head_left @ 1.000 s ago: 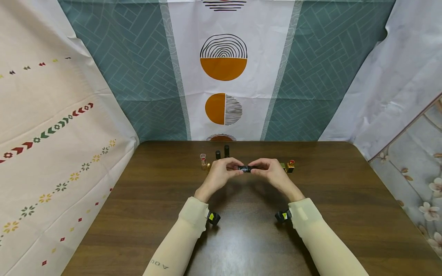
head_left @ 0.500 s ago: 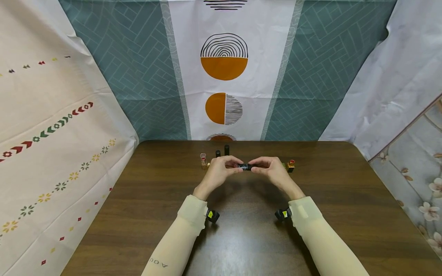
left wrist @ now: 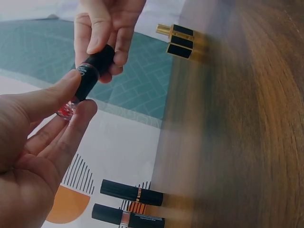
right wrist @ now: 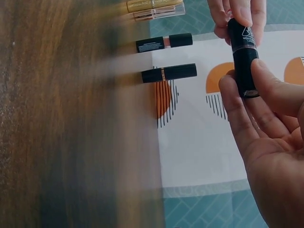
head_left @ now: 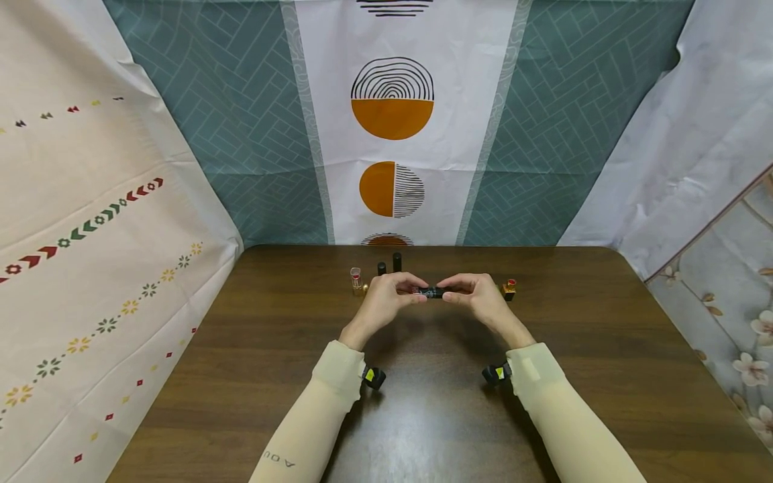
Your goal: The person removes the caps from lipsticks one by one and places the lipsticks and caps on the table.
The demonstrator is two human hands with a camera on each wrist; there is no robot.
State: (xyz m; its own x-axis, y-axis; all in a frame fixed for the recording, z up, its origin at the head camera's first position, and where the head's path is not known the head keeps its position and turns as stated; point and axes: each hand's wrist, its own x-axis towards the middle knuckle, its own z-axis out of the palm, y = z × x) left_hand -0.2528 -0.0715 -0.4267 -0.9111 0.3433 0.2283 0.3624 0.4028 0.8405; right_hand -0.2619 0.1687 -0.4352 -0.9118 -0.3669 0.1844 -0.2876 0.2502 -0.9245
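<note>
The fingers of the left hand (head_left: 384,299) and right hand (head_left: 478,295) are clamped on opposite ends of a black tube (head_left: 431,292); it lies roughly level between them, raised off the tabletop (head_left: 435,416). Two slim black tubes (right wrist: 178,71) stand upright behind the left hand; a gold-and-black case (head_left: 510,292) stands near the right.

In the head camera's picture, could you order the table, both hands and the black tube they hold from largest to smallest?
1. Table: by far the largest.
2. Left hand and right hand: too alike in size to rank.
3. Black tube: smallest, though its ends are partly hidden.
</note>
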